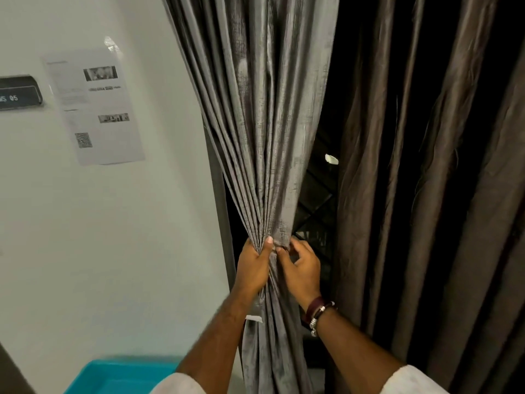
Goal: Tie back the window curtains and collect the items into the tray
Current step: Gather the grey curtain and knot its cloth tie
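Beside a white wall (119, 223) the grey curtain (255, 109) is hanging bunched, with the left hand (254, 265) gripping its gathered folds and the right hand (301, 268) pinching its edge; pleats should be kept tight while tying, tray (119, 376) below.

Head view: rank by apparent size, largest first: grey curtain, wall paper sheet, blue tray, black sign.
1. grey curtain
2. paper sheet
3. blue tray, cut off by the frame edge, so its rank against the sheet is unsure
4. black sign, also cut off

Taped paper notice (95, 106), dark wall sign (18, 92)
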